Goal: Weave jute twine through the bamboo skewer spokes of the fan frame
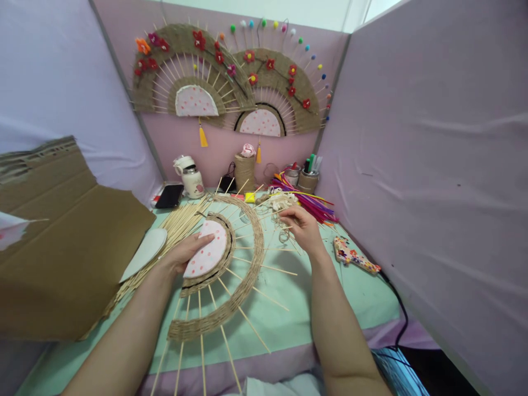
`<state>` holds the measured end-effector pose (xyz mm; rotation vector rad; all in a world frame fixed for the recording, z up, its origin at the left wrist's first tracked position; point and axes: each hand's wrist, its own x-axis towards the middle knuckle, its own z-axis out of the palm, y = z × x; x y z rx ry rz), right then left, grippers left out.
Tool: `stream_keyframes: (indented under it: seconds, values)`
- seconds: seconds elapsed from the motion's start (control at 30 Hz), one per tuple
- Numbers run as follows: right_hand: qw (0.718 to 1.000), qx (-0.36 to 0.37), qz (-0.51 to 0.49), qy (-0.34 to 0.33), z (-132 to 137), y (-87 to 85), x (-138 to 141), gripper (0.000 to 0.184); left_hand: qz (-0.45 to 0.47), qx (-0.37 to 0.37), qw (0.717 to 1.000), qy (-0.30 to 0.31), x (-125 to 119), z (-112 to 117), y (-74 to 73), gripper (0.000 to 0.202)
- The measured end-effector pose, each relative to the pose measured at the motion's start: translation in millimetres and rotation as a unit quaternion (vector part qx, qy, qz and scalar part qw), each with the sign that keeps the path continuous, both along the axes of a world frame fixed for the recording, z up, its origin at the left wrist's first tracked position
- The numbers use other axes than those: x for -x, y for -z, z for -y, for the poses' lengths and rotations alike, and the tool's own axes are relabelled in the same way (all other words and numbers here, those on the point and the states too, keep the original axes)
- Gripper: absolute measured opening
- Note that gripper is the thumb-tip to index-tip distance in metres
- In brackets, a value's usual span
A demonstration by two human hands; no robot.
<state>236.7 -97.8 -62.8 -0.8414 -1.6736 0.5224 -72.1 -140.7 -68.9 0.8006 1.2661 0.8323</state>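
Note:
A half-round woven fan of thin wooden sticks and twine bands is held up over the table, tilted on its side. My left hand grips its pink-dotted white centre piece, thumb on the front and the other fingers hidden behind. At the fan's upper right edge, my right hand is closed in a pinch beside the stick tips. Thin brown twine hangs in loops just under those fingers and appears to run into the pinch.
Loose sticks and brown cardboard lie left. A phone, bottle, twine roll, pipe cleaners and pen holder line the back. A corded, flower-patterned glue gun lies right. Finished fans hang behind.

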Motion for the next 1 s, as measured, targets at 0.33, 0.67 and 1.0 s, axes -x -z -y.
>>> stream_keyframes:
  seconds: [0.33, 0.67, 1.0]
  values:
    - [0.998, -0.029, 0.001, 0.061, 6, -2.0, -11, 0.011, -0.014, 0.010, 1.000, -0.001, 1, 0, -2.6, 0.018]
    - [0.988, 0.103, -0.105, 0.050, 9, -7.7, -10, 0.023, -0.013, 0.024, 0.999, 0.044, -2, 4, -2.9, 0.021]
    - [0.972, 0.171, -0.159, 0.023, 4, -7.1, -7, 0.016, -0.001, 0.025, 0.998, 0.058, -5, 5, -1.3, 0.022]
